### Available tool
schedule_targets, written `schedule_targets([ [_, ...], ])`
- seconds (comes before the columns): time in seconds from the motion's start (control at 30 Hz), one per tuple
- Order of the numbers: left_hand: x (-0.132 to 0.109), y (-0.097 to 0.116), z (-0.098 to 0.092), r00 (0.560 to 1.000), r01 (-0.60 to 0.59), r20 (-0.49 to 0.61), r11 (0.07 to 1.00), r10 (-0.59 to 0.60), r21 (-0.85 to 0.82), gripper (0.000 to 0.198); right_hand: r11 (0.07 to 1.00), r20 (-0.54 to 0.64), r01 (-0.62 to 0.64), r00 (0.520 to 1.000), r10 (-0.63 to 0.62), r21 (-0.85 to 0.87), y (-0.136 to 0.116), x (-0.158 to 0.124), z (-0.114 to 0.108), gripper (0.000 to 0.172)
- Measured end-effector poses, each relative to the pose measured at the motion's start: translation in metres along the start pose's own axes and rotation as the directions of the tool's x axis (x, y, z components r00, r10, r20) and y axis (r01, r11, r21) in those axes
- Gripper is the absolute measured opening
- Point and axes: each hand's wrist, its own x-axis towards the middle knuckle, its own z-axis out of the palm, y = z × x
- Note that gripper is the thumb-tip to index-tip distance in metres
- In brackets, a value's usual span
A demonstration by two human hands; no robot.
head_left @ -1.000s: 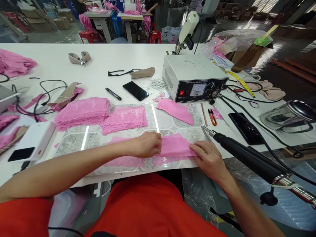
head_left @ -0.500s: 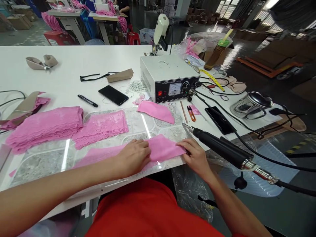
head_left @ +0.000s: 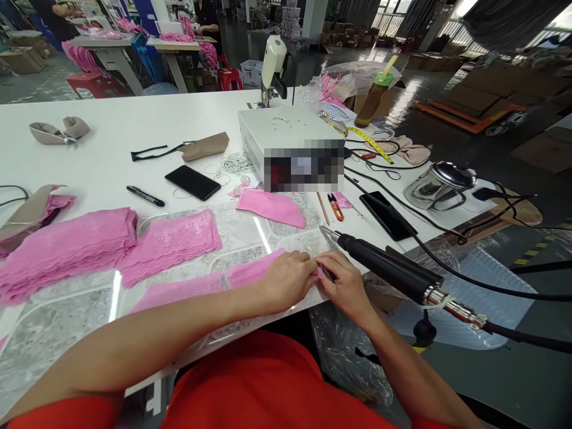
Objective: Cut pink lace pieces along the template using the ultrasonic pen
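My left hand (head_left: 288,283) is closed on the right end of a pink fabric piece (head_left: 250,268), its fingertips meeting those of my right hand (head_left: 343,285). A bit of pink cloth shows between the two hands, pinched by my right fingers. A slim metal blade (head_left: 329,236) and a dark part by the palm show at my right hand; what tool they belong to is mostly hidden. Just beyond lies a black pen-shaped handpiece (head_left: 388,262) with a metal tip and cable. Another pink fabric piece (head_left: 270,207) rests flat further back.
Pink lace stacks (head_left: 71,250) lie at left. A white control box (head_left: 286,128) stands behind, with orange thread snips (head_left: 335,207), two phones (head_left: 193,182), a marker (head_left: 145,195) and a glass jug (head_left: 440,186) around. Cables cross the right side. Other people sit at machines in the background.
My left hand has slid right along the pink fabric to meet my right hand, covering the fabric's right end. The whole view has shifted slightly.
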Motion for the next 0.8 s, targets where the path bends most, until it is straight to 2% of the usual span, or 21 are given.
schedule_targets([
  [0.07,0.0,-0.005,-0.001,1.0,0.024,-0.009,0.997,-0.024,-0.069,0.013,0.999,-0.021,-0.032,0.999,0.033,0.007,-0.001,-0.001,-0.002,0.019],
  [0.17,0.0,-0.013,-0.003,0.997,0.066,-0.019,0.982,-0.071,-0.178,0.013,0.989,-0.053,-0.148,0.987,0.149,0.029,-0.006,-0.006,-0.008,0.016],
  [0.23,0.0,-0.016,-0.003,0.996,0.083,-0.02,0.967,-0.09,-0.241,0.013,0.971,-0.04,-0.233,0.971,0.235,0.052,-0.01,-0.009,-0.012,0.014],
  [0.33,-0.001,-0.018,-0.002,0.995,0.084,-0.018,0.946,-0.094,-0.312,0.014,0.942,0.022,-0.318,0.948,0.318,0.11,-0.018,-0.01,-0.015,0.019],
  [0.5,-0.002,-0.019,0.002,0.997,0.063,-0.019,0.926,-0.075,-0.372,0.017,0.914,0.089,-0.334,0.942,0.322,0.229,-0.025,-0.004,-0.011,0.017],
  [0.8,-0.003,-0.021,-0.001,0.999,0.019,-0.032,0.911,-0.036,-0.413,0.03,0.89,0.082,-0.379,0.925,0.371,0.254,-0.027,-0.006,-0.012,0.021],
])
